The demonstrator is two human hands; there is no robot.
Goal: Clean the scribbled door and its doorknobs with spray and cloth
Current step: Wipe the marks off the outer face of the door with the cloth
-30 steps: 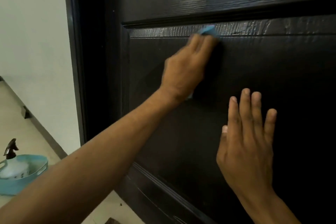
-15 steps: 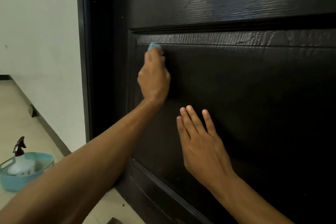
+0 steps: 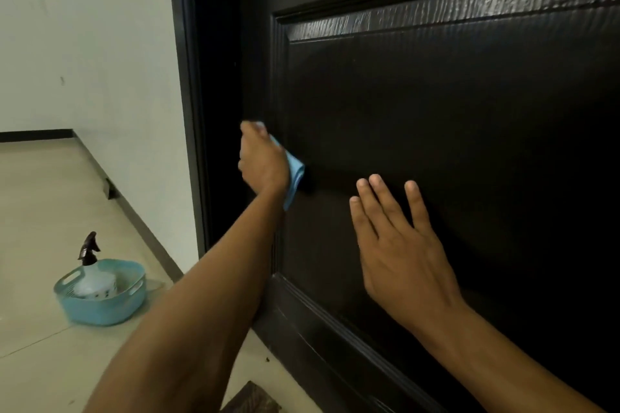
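The dark panelled door fills the right of the view; no scribbles or doorknobs show on this part. My left hand presses a light blue cloth against the left edge of the recessed panel, its fingers wrapped over the cloth. A fold of the cloth hangs out below the hand. To the right, my right hand lies flat on the panel with straight, spread fingers and holds nothing. A spray bottle with a dark trigger head stands in a basket on the floor at the lower left.
A light blue plastic basket sits on the beige tiled floor near the door frame. A white wall with a dark baseboard runs away to the left. A small dark doorstop juts from the baseboard.
My left hand has dragged the cloth from the panel's top edge leftward and down along its left edge. My right hand shifted left and stays flat on the door. The view tilted down.
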